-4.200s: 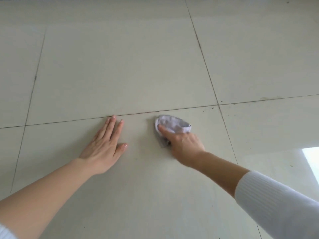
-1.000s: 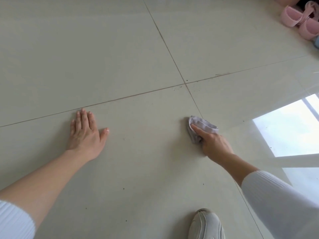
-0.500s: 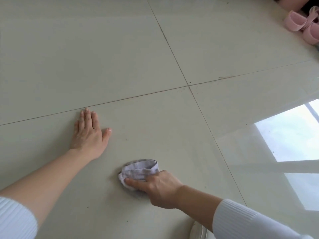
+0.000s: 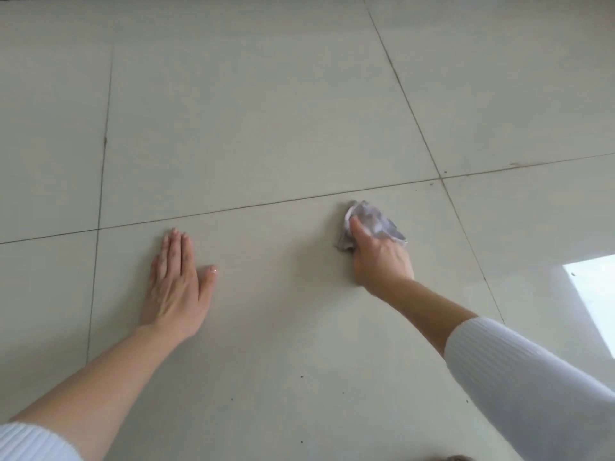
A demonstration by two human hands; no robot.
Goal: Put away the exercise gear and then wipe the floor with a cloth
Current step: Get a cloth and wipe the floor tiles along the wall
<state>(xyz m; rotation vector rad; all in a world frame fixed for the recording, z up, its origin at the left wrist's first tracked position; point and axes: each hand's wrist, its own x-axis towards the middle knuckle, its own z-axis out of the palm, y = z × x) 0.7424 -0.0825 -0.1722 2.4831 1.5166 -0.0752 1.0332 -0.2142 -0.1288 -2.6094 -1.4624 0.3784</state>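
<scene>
Fingers (image 4: pixel 358 229) of the right hand (image 4: pixel 382 261) are clamped on the grey cloth (image 4: pixel 379 222), which I find bunched against the tiled floor (image 4: pixel 253 104) at 3 o'clock from frame centre, just below a grout line (image 4: pixel 266 202). The left hand (image 4: pixel 176 287) lies palm-down at 8 o'clock, fingers straight and together, thumb apart, well clear of the cloth. Both arms wear white sleeves (image 4: pixel 532 387).

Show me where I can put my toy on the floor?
The pale tiled floor beyond the long grout line is bare. So is the patch between the flat left hand and the right hand gripping the crumpled grey cloth. It is crowded only there.
</scene>
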